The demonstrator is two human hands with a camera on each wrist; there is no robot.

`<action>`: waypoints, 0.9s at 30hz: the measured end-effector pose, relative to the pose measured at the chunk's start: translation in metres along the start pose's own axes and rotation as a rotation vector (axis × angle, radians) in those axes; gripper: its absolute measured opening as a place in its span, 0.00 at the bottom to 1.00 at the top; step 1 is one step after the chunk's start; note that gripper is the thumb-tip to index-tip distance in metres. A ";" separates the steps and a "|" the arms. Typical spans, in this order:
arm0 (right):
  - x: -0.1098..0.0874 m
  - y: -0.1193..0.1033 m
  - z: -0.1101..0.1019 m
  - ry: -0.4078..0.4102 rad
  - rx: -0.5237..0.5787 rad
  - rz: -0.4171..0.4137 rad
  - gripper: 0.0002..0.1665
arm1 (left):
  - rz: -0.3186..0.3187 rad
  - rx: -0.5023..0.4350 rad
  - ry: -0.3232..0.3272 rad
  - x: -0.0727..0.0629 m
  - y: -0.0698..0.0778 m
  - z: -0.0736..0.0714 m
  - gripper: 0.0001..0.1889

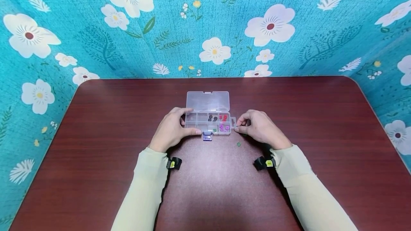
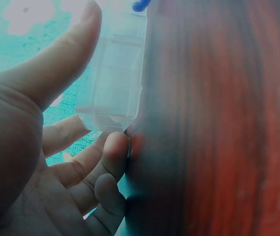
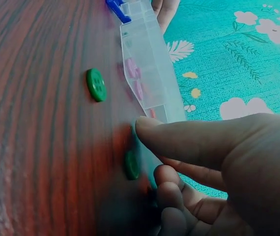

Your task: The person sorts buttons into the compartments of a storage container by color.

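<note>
A clear plastic compartment box [image 1: 192, 128] lies with its lid [image 1: 208, 101] raised at the back. My left hand [image 1: 171, 127] grips its left end, thumb along the front edge and index finger at the back corner. Black buttons [image 1: 212, 118], red buttons [image 1: 223, 117], purple buttons [image 1: 224, 128] and a green button [image 1: 214, 130] sit in separate compartments towards the right. My right hand [image 1: 257, 126] is by the hanging tab at the right end, fingers curled and thumb close to the index finger; I cannot tell whether it pinches anything. Two green buttons [image 3: 96, 84] lie loose on the table near it.
A blue latch [image 1: 207, 137] hangs from the box's front edge. The dark red wooden table [image 1: 112, 117] extends around the box. Behind it and along the sides stands a turquoise flowered cloth [image 1: 179, 20]. Each wrist wears a black strap [image 1: 174, 163].
</note>
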State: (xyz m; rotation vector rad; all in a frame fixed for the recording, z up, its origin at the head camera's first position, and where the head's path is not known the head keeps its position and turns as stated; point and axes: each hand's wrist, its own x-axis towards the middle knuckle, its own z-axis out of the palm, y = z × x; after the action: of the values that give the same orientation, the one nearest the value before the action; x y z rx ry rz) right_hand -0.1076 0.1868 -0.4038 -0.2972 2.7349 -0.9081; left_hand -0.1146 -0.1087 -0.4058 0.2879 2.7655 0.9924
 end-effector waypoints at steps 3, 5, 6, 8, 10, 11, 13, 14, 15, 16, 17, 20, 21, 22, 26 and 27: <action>0.000 -0.001 0.000 0.012 0.003 -0.004 0.06 | 0.004 0.000 0.003 0.000 -0.001 0.000 0.43; -0.001 -0.001 -0.001 0.019 0.005 -0.011 0.06 | 0.008 0.002 0.005 0.000 -0.001 0.000 0.43; -0.001 -0.001 -0.001 0.021 0.007 -0.012 0.06 | 0.010 0.003 0.005 0.000 -0.001 0.000 0.43; -0.001 -0.001 -0.002 0.022 0.013 -0.009 0.05 | 0.013 0.003 0.006 0.000 -0.001 0.000 0.43; -0.002 -0.001 -0.003 0.024 0.008 -0.004 0.05 | 0.014 0.004 0.004 0.000 0.000 0.000 0.43; -0.002 -0.002 -0.003 0.024 0.007 0.000 0.05 | 0.014 0.005 0.003 0.000 0.000 0.000 0.43; -0.002 -0.001 -0.004 0.027 -0.001 0.002 0.05 | 0.011 0.006 0.001 0.000 0.000 0.000 0.43; -0.002 -0.002 -0.004 0.031 -0.005 0.002 0.05 | 0.010 0.006 0.000 0.000 0.001 0.000 0.43; -0.002 -0.002 -0.005 0.035 -0.008 -0.001 0.05 | 0.009 0.005 -0.001 0.000 0.001 0.000 0.43; -0.003 -0.002 -0.005 0.041 -0.011 -0.004 0.05 | 0.009 0.005 -0.002 0.000 0.001 0.000 0.43; -0.003 -0.002 -0.006 0.044 -0.010 -0.006 0.05 | 0.008 0.004 -0.002 0.000 0.001 0.000 0.43; -0.005 -0.004 -0.008 0.051 -0.005 -0.010 0.04 | 0.007 0.003 -0.001 0.000 0.001 0.000 0.43; -0.005 -0.004 -0.008 0.054 -0.002 -0.010 0.04 | 0.007 0.002 -0.002 0.000 0.000 0.000 0.43; -0.005 -0.004 -0.009 0.057 -0.001 -0.009 0.04 | 0.006 0.003 -0.002 0.000 0.000 0.000 0.43; -0.006 -0.004 -0.011 0.077 -0.008 -0.008 0.05 | 0.004 0.003 -0.004 0.000 0.000 0.000 0.43; -0.007 -0.004 -0.012 0.082 -0.011 -0.008 0.05 | 0.003 0.002 -0.005 0.000 0.000 0.000 0.43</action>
State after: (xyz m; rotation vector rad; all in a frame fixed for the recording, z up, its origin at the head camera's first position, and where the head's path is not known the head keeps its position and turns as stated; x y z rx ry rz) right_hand -0.1044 0.1919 -0.3910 -0.2786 2.8164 -0.9270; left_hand -0.1145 -0.1080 -0.4059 0.2952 2.7628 0.9880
